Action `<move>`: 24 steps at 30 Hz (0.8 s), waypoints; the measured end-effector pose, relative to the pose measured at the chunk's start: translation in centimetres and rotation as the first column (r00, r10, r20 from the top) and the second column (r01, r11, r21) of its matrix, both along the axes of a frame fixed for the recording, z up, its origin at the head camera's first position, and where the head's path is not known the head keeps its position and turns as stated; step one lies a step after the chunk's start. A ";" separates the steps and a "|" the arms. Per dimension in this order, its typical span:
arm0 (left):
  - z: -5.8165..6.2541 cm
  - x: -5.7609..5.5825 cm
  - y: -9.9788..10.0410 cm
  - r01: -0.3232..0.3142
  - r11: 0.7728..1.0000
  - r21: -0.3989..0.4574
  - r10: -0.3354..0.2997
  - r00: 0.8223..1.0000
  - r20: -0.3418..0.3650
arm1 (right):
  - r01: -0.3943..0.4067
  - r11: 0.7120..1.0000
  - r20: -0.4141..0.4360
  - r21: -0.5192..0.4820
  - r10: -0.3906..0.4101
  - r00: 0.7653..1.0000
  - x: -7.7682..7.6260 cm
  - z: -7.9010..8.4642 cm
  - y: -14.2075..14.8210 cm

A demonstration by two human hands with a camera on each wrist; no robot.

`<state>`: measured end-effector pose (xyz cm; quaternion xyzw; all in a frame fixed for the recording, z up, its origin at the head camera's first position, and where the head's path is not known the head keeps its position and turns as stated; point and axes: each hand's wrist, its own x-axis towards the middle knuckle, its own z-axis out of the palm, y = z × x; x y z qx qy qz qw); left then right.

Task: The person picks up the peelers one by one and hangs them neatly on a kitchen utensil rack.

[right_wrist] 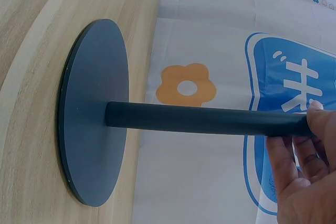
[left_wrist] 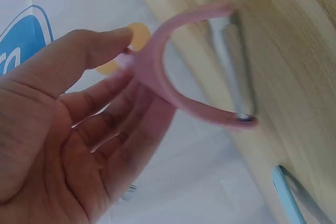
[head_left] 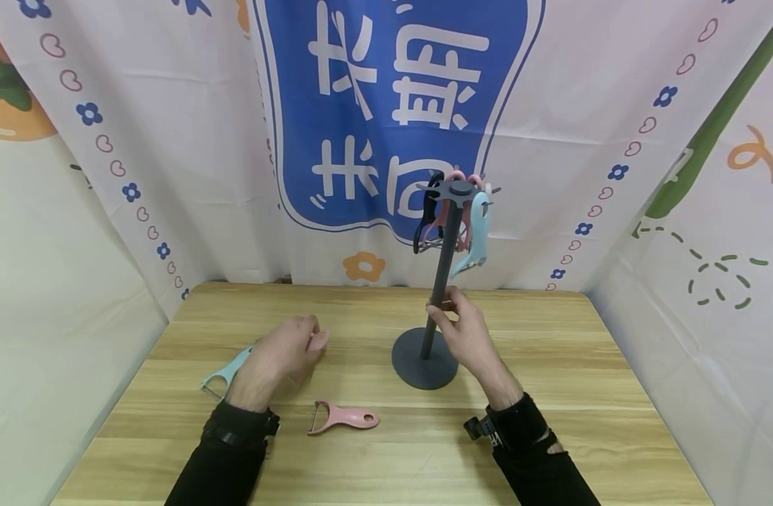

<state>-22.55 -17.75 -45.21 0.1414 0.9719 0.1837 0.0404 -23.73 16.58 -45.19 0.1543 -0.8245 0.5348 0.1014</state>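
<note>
My left hand (head_left: 279, 358) pinches a pink peeler (left_wrist: 152, 72) between thumb and fingers. Its U-shaped head and metal blade point away from the palm in the left wrist view; the fingers cover most of its handle. My right hand (head_left: 469, 330) holds the dark grey pole (right_wrist: 210, 119) of a stand, thumb on one side and fingers on the other. The stand's round base (head_left: 418, 365) sits on the table. From its hooked top (head_left: 460, 188) hang several peelers, among them a light blue one (head_left: 479, 228), pink ones and a black one (head_left: 428, 211).
Another pink peeler (head_left: 348, 417) lies on the wooden table (head_left: 551, 422) between my forearms. A light blue peeler (head_left: 225, 372) lies beside my left hand, partly hidden by it. Behind the table hangs a printed cloth (head_left: 551, 140).
</note>
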 end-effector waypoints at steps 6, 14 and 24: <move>-0.3 -1.1 -0.1 0.048 0.992 0.120 -0.035 0.994 -0.102 | -0.002 1.000 0.006 0.004 0.002 1.000 0.0 0.1 0.1; -0.1 -2.1 0.3 0.064 0.975 0.215 -0.007 0.968 -0.252 | -0.005 1.000 0.011 -0.001 0.005 1.000 0.0 0.2 0.0; -0.2 -2.9 0.4 0.069 0.945 0.320 0.044 0.942 -0.333 | -0.007 1.000 0.006 -0.005 0.008 1.000 0.0 0.1 0.0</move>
